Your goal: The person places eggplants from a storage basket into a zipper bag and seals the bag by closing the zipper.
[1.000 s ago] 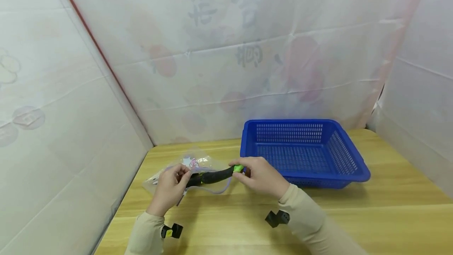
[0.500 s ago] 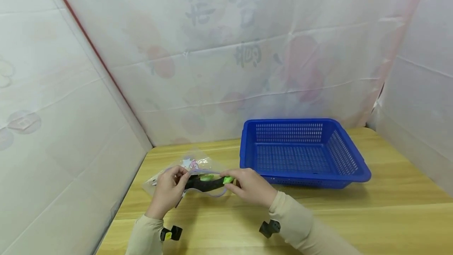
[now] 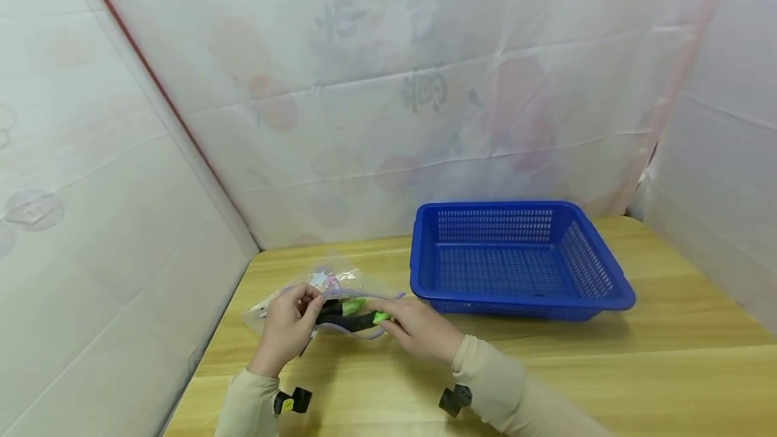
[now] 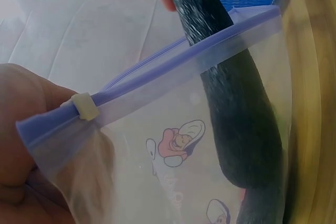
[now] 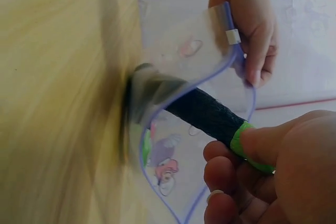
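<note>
My left hand [image 3: 286,328] pinches the purple zip edge of a clear printed zip bag [image 4: 136,140], close to its white slider [image 4: 85,106]. My right hand [image 3: 421,330] holds a long, dark eggplant [image 4: 239,114] by its bright green cap [image 5: 242,140]. In the left wrist view the eggplant's thick end is inside the bag, while the capped end sticks out through the open mouth. Another dark eggplant with a green cap [image 3: 353,307] lies in the bag behind it, partly hidden by the bag and the first one.
A blue plastic basket [image 3: 522,302] with slotted walls stands on the wooden table [image 3: 680,369], right of the bag and behind the right hand. Printed white sheets [image 3: 376,120] rise at the back and on both sides.
My right hand has moved left and slightly down, pushing the eggplant deeper into the bag. The left hand stays nearly still on the bag's edge.
</note>
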Action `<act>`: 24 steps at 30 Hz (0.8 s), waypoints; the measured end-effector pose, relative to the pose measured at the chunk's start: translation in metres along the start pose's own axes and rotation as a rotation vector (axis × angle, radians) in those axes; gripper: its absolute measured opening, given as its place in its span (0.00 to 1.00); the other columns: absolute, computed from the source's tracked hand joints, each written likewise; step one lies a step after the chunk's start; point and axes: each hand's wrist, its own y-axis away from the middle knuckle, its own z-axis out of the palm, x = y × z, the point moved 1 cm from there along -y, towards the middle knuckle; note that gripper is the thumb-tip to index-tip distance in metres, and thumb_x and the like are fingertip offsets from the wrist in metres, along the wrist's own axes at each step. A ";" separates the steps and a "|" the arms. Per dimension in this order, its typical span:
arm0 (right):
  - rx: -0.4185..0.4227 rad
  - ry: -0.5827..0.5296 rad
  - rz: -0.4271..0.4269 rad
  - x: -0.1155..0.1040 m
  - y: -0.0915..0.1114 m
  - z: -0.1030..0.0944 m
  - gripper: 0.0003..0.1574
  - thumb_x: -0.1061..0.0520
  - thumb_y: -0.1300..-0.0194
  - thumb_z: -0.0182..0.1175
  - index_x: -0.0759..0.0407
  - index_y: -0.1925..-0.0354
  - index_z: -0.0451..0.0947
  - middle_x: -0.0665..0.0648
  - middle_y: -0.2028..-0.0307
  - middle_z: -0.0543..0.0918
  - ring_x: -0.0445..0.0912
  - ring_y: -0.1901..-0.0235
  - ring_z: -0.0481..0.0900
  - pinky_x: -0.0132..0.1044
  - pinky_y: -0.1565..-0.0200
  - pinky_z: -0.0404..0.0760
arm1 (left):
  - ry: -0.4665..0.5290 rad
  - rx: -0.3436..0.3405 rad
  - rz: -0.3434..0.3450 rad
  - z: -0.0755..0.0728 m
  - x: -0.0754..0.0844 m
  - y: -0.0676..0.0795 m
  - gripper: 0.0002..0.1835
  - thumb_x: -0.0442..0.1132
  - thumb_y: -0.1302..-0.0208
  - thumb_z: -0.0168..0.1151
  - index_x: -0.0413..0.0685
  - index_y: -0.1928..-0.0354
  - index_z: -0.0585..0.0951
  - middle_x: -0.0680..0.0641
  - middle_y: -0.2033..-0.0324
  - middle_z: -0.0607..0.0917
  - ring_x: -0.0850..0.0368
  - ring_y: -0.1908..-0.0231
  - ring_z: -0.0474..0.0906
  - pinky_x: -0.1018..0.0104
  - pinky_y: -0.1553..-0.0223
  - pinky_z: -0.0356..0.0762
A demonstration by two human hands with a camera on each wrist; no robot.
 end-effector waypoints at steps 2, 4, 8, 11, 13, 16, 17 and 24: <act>-0.013 -0.006 0.015 0.001 0.001 0.003 0.22 0.59 0.27 0.52 0.52 0.37 0.72 0.49 0.56 0.81 0.32 0.81 0.63 0.28 0.72 0.70 | 0.005 -0.003 0.004 0.000 0.000 0.001 0.07 0.34 0.35 0.62 0.52 0.71 0.78 0.57 0.80 0.73 0.66 0.87 0.62 0.70 0.83 0.64; -0.026 -0.015 0.040 0.001 0.001 0.005 0.22 0.59 0.27 0.51 0.51 0.37 0.71 0.49 0.54 0.80 0.32 0.82 0.62 0.28 0.72 0.70 | 0.007 -0.008 0.005 0.000 0.000 0.001 0.07 0.34 0.34 0.62 0.52 0.71 0.78 0.57 0.80 0.73 0.66 0.87 0.61 0.70 0.83 0.64; -0.032 -0.027 0.091 0.002 0.002 0.007 0.21 0.57 0.26 0.51 0.50 0.38 0.70 0.45 0.67 0.78 0.33 0.83 0.62 0.28 0.75 0.68 | 0.014 -0.014 -0.005 -0.001 0.002 0.002 0.07 0.35 0.33 0.61 0.52 0.70 0.78 0.57 0.80 0.73 0.66 0.88 0.61 0.70 0.84 0.64; -0.006 -0.040 0.116 0.002 0.002 0.009 0.17 0.57 0.27 0.52 0.52 0.42 0.72 0.44 0.75 0.73 0.33 0.82 0.64 0.28 0.77 0.69 | 0.018 -0.019 -0.011 -0.001 0.003 0.002 0.07 0.35 0.33 0.61 0.53 0.70 0.78 0.57 0.80 0.74 0.66 0.88 0.61 0.69 0.85 0.63; 0.033 -0.051 0.130 0.002 0.002 0.010 0.14 0.58 0.28 0.55 0.54 0.46 0.74 0.44 0.74 0.75 0.33 0.79 0.67 0.28 0.76 0.71 | 0.021 -0.026 -0.011 -0.002 0.004 0.001 0.07 0.35 0.33 0.61 0.53 0.70 0.78 0.57 0.79 0.74 0.66 0.89 0.61 0.69 0.85 0.63; 0.091 -0.058 0.138 0.003 0.000 0.011 0.12 0.60 0.31 0.58 0.56 0.50 0.78 0.45 0.72 0.79 0.33 0.77 0.71 0.27 0.74 0.74 | 0.016 -0.029 -0.005 -0.002 0.005 0.001 0.07 0.35 0.34 0.61 0.53 0.70 0.78 0.57 0.79 0.74 0.66 0.89 0.61 0.69 0.86 0.63; 0.111 -0.063 0.144 0.003 0.000 0.012 0.12 0.60 0.32 0.60 0.56 0.51 0.80 0.46 0.71 0.80 0.33 0.76 0.72 0.28 0.73 0.74 | 0.014 -0.029 -0.003 -0.002 0.005 0.000 0.07 0.34 0.34 0.61 0.53 0.70 0.78 0.57 0.79 0.74 0.66 0.88 0.61 0.69 0.86 0.63; 0.169 -0.084 0.194 0.004 0.000 0.017 0.08 0.61 0.36 0.63 0.55 0.57 0.79 0.44 0.71 0.80 0.33 0.73 0.75 0.28 0.71 0.76 | 0.012 -0.034 0.001 -0.003 0.008 0.002 0.07 0.36 0.33 0.61 0.54 0.70 0.78 0.57 0.79 0.75 0.66 0.88 0.61 0.69 0.84 0.64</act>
